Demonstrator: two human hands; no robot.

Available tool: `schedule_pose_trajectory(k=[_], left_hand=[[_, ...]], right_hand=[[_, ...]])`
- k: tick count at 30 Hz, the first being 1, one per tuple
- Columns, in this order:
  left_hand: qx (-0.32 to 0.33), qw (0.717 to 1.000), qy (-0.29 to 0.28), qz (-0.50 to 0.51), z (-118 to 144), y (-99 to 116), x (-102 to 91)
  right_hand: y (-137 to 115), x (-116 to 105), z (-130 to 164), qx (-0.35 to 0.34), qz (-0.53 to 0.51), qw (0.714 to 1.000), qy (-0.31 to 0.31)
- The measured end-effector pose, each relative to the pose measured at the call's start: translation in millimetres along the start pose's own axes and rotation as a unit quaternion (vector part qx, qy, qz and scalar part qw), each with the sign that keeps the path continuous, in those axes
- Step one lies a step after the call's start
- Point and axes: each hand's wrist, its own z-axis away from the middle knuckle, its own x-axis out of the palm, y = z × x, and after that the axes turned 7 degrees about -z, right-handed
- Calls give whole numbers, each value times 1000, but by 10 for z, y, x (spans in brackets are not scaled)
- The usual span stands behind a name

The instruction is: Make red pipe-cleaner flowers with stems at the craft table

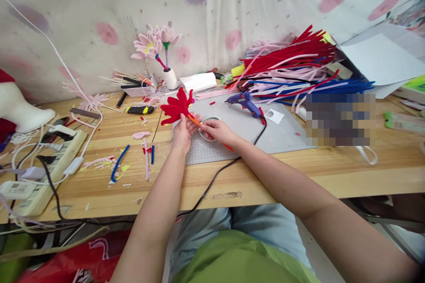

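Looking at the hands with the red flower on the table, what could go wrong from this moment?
1. The left hand and right hand both grip the red flower at its thin orange stem; twisting might bend it or crush petals.
2. The glue gun lies close behind; if hot, a reaching hand could be burned.
3. Its black cord runs under the right forearm and might snag, dragging the gun.

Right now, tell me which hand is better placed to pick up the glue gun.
Right, probably. The right hand lies nearer the glue gun, on its side of the mat. The left hand grips the red flower.
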Motion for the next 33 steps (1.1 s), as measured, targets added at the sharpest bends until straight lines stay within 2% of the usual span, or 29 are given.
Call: schedule_pose_trajectory(k=[2,5,7,9,12,15,17,20,23,28,30,33], left_hand=[[0,1000,-16,4,6,-2,7],[1,1000,-6,15,0,-15,14],[-7,999,19,36,-19,-6,-1],[-17,996,47,71,-50,36,-47],[-21,988,75,133,-105,165,-184],[7,977,108,181,-142,331,-367],[27,971,133,197,-148,431,-478],[51,965,136,218,-139,530,-594],[45,955,111,273,-132,565,-652],[23,936,-4,352,-126,553,-721],[42,931,-40,360,-115,547,-758],[110,924,-54,362,-93,547,-815]], right_hand=[[-4,-2,7,8,-28,1000,-2],[-18,8,24,5,-26,999,-23],[-24,3,31,-14,30,999,-32],[-20,-27,32,-50,132,990,-4],[13,-114,30,-124,316,938,65],[66,-194,36,-151,441,882,67],[100,-215,42,-142,484,863,44],[135,-209,44,-131,507,851,39],[150,-201,33,-131,518,842,73],[145,-217,2,-104,549,826,73],[132,-217,-5,-97,559,821,69],[95,-185,-33,-106,560,818,76]])
